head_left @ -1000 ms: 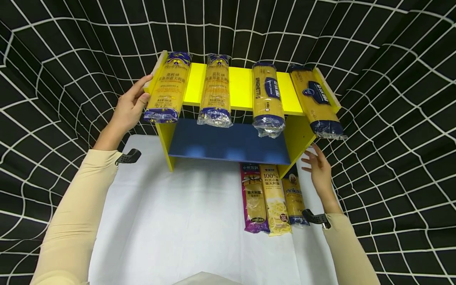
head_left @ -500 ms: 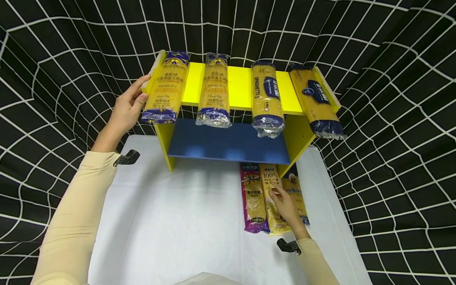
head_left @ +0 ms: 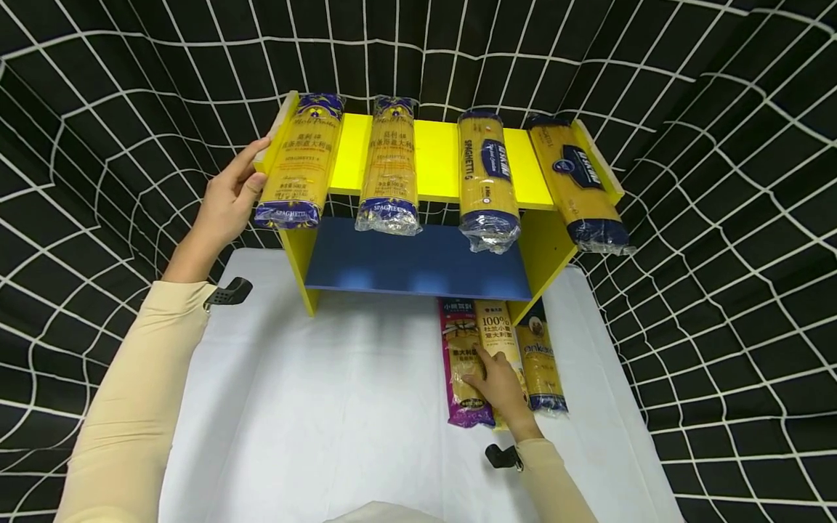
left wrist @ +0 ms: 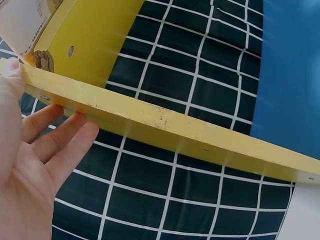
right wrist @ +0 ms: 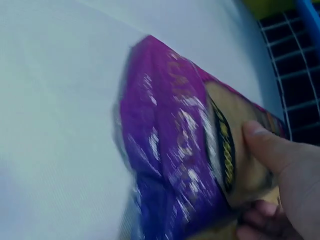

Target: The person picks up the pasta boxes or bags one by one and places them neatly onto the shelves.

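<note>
In front of the yellow-and-blue rectangular painted-board shelf (head_left: pixel 418 258), the right hand (head_left: pixel 500 385) was closed in a pinch on the long, flat magenta-and-purple plastic pasta packet (head_left: pixel 458 363), apparently a pick-up calling for a secure hold, while the left hand (head_left: pixel 229 200) gripped the shelf's left side.

In the head view, the right hand (head_left: pixel 501 386) covers much of the cream pack (head_left: pixel 497 330) — and the blue shelf (head_left: pixel 418 261) hides the far ends of it and the purple pack (head_left: pixel 460 359). Fine print on the upper spaghetti packs (head_left: pixel 390 163) is too small to read. In the right wrist view, the purple pack's lettering is blurred; in the left, edges crop the left hand (left wrist: pixel 32 167) and yellow rack (left wrist: pixel 165 121).
</note>
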`<action>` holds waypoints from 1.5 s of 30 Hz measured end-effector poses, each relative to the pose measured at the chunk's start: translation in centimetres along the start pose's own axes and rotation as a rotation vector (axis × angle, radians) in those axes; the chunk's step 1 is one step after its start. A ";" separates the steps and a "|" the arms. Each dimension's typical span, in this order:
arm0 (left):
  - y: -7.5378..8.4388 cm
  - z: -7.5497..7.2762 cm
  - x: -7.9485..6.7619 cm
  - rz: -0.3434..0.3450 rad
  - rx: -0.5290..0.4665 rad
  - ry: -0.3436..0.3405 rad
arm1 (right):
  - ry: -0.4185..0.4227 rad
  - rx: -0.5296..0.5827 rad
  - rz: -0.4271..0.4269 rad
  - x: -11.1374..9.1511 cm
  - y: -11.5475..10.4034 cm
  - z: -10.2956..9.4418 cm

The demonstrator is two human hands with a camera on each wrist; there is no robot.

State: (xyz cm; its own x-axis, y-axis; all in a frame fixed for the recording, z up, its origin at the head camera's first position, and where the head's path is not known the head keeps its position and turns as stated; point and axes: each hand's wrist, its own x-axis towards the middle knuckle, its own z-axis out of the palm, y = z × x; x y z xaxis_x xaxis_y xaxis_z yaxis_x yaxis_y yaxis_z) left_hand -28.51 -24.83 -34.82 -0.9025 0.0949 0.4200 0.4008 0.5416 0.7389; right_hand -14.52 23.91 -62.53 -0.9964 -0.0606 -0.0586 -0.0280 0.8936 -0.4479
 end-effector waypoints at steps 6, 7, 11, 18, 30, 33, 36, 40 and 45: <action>-0.1 -0.1 -0.1 -0.018 0.005 0.001 | 0.004 -0.104 0.011 0.2 -1.5 0.4; -0.1 -0.1 -0.1 -0.018 0.006 0.002 | 0.003 -0.122 0.015 0.2 -1.7 0.4; 0.0 -0.1 -0.2 -0.021 0.007 0.001 | -0.023 -0.158 0.035 0.3 -2.4 0.2; 0.1 0.0 -0.2 -0.022 0.007 -0.001 | -0.095 -0.069 0.065 0.4 -2.8 0.3; 0.0 0.1 -0.1 -0.003 -0.001 0.006 | -0.176 0.077 0.084 1.5 -1.8 0.4; 0.1 0.0 -0.1 -0.009 0.003 0.006 | -0.194 0.147 0.088 1.7 -1.7 0.1; 0.1 0.0 -0.1 -0.017 0.005 0.006 | -0.218 0.220 0.077 1.8 -1.3 0.0; 0.3 -0.1 -0.2 -0.021 0.009 0.002 | -0.263 0.296 0.064 2.0 -0.8 -0.1; 0.3 0.0 -0.1 -0.028 0.009 -0.001 | -0.307 0.391 0.060 2.2 -0.3 -0.5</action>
State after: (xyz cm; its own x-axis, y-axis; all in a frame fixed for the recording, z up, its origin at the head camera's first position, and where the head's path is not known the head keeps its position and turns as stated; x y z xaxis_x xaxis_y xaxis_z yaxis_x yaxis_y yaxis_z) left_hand -28.28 -24.65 -34.67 -0.9137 0.0802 0.3985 0.3736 0.5518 0.7456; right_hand -16.72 23.76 -62.13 -0.9243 -0.1949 -0.3281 0.1191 0.6695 -0.7332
